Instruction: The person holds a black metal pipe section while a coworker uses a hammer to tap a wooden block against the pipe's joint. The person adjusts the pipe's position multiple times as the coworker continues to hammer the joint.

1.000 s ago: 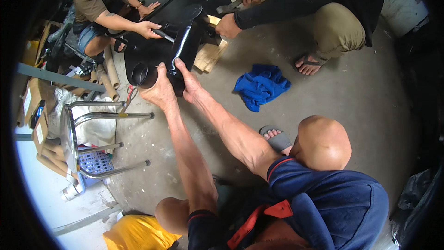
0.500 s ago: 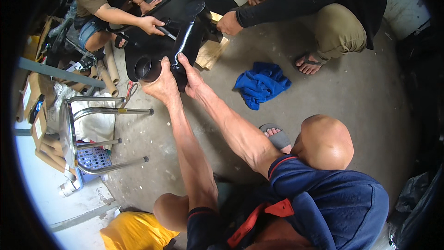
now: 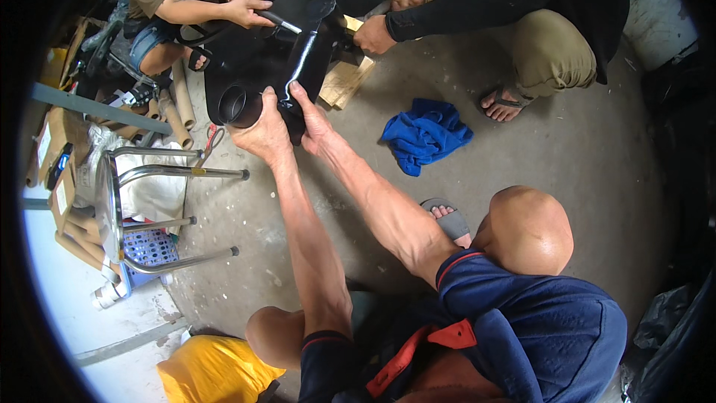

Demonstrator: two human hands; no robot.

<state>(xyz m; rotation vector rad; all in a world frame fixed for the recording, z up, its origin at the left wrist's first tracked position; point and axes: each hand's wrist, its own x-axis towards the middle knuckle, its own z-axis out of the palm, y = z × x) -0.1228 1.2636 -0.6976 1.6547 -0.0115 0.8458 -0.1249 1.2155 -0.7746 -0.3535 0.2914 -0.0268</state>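
Both my arms reach forward to a glossy black pipe-like part (image 3: 305, 56) with a round open end (image 3: 239, 106) at its near left. My left hand (image 3: 261, 130) is closed around it beside that open end. Just to its right, my right hand (image 3: 310, 121) grips the same part, thumb on top. At the upper left, a co-worker's hand (image 3: 251, 12) holds a dark-handled tool with a metal shaft (image 3: 288, 26), its tip by the pipe. Another co-worker's hand (image 3: 375, 35) is near the pipe's far right side. A wooden block (image 3: 346, 83) lies beneath that side.
A blue cloth (image 3: 425, 136) lies on the floor to the right. Left of my arms is a tipped metal stool (image 3: 113, 205), with red-handled scissors (image 3: 214, 139), cardboard tubes (image 3: 176, 110) and a perforated basket (image 3: 151, 251) around it. A yellow bag (image 3: 216, 369) sits at the lower left.
The upper-left co-worker's hand and tool have moved farther away, up along the pipe. The other co-worker's far hand has shifted slightly left. My hands keep their hold.
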